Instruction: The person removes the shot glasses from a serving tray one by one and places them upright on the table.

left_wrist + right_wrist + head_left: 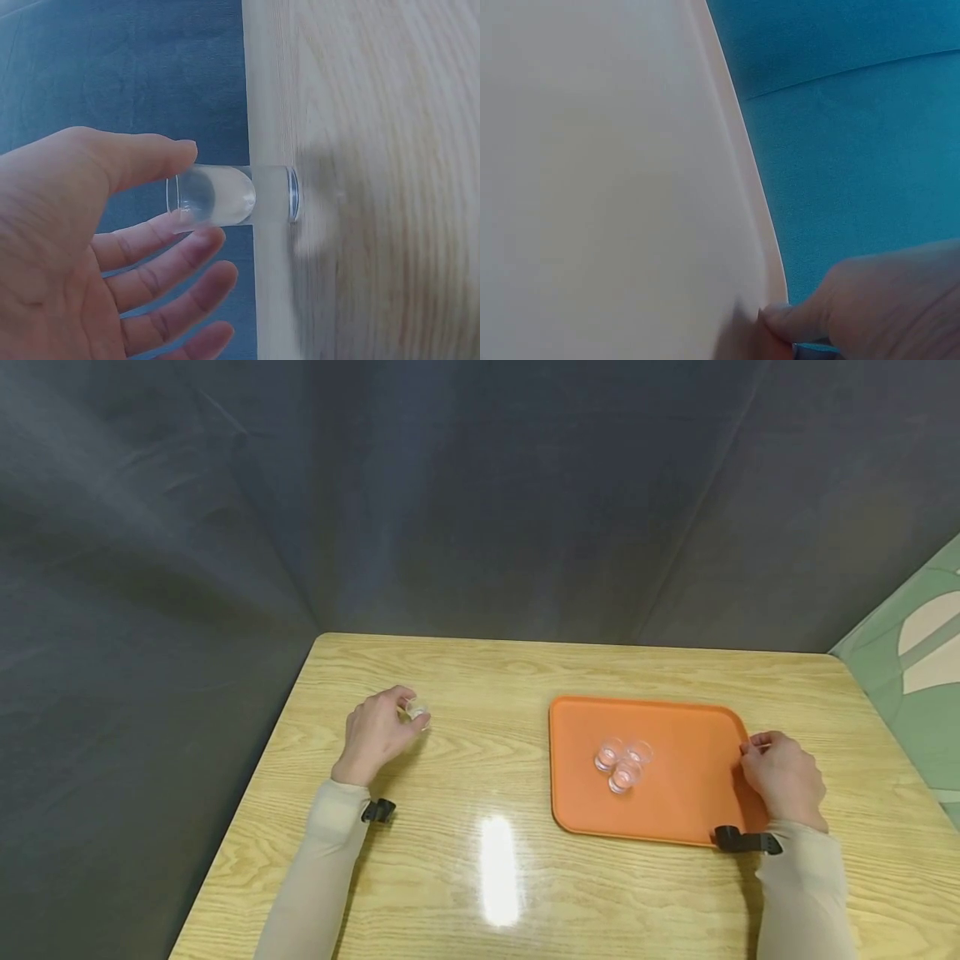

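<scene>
My left hand (377, 729) is over the left part of the table. Its thumb and first fingers pinch a small clear shot glass (232, 195) near the rim, while the other fingers spread loosely below. The glass stands upright with its base close to the wood. At the right, my right hand (786, 777) pinches the right rim of an orange tray (690, 768); in the right wrist view the thumb (787, 322) lies on that rim and the other fingers are mostly hidden. Three more clear shot glasses (622, 775) stand grouped left of the tray's middle.
The wooden table (480, 752) lies under both hands, with bare wood between the left hand and the tray. A dark cloth (510, 510) hangs behind and to the left. At the far right is a green and cream patterned surface (922, 693).
</scene>
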The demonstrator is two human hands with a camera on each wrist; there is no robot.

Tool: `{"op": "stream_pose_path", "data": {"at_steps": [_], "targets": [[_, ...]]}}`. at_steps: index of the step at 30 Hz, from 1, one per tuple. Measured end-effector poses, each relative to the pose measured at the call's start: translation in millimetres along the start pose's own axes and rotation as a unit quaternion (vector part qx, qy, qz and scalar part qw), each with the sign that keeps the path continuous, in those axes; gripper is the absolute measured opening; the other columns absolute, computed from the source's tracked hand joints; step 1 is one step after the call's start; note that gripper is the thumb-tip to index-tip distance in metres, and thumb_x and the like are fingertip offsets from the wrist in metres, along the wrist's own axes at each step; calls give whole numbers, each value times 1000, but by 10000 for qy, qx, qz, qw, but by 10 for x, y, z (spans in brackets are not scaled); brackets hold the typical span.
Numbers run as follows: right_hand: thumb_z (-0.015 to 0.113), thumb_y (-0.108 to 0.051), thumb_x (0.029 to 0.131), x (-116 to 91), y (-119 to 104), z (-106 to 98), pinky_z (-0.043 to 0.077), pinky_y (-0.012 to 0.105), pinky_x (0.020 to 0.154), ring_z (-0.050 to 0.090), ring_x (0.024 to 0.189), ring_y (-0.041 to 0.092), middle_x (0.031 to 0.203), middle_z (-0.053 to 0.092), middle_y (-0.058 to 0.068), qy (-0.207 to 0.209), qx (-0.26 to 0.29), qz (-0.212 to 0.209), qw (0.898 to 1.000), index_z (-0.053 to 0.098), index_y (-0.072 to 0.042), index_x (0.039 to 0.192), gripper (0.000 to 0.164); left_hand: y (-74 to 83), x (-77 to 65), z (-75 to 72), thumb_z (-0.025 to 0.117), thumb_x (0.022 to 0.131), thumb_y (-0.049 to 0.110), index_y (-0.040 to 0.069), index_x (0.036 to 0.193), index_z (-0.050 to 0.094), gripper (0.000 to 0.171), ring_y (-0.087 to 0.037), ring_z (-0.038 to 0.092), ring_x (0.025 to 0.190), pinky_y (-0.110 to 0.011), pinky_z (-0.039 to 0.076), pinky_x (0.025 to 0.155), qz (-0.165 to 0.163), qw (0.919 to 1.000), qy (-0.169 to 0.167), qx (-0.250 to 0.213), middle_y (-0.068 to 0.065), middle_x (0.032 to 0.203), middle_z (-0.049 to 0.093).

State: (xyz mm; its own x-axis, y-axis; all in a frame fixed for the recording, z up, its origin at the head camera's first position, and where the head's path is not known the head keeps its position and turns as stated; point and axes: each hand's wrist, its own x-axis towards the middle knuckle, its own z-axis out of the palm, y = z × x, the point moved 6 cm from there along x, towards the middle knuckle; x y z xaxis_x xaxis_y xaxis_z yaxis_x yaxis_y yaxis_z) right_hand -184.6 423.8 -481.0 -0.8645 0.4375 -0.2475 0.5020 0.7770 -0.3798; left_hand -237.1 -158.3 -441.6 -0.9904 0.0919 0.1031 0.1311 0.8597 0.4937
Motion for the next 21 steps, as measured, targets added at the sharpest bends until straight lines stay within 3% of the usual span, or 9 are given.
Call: {"op": "stream_pose_path", "data": {"at_steps": [6,10,14,21], "targets": [[51,-28,107,-7,16,-4,41,43,66,60,93,45,113,64,33,19,58,7,10000,58,4,126,37,66,13,-33,75,97,41,11,131,73,46,-22,69,77,-40,54,65,60,9999,125,76,-8,117,79],[51,-29,108,-11,11,4,41,44,66,60,95,47,114,63,34,-9,54,3,10000,57,4,125,38,184,5,-69,75,97,40,11,130,74,44,-31,73,96,-49,59,77,134,9994,316,7,-8,122,78],[51,-28,108,-12,7,2,41,44,67,59,93,46,112,63,33,-25,52,29,10000,57,4,125,37,393,3,-44,74,98,40,13,130,74,43,-33,71,114,-52,60,82,311,9990,320,-46,-6,125,77],[50,-28,108,-12,5,-14,42,44,66,60,93,47,114,63,35,-16,0,-28,10000,57,4,126,37,820,8,137,73,100,41,18,130,74,38,-28,73,111,-46,60,81,665,9977,40,-112,-2,125,77]]}}
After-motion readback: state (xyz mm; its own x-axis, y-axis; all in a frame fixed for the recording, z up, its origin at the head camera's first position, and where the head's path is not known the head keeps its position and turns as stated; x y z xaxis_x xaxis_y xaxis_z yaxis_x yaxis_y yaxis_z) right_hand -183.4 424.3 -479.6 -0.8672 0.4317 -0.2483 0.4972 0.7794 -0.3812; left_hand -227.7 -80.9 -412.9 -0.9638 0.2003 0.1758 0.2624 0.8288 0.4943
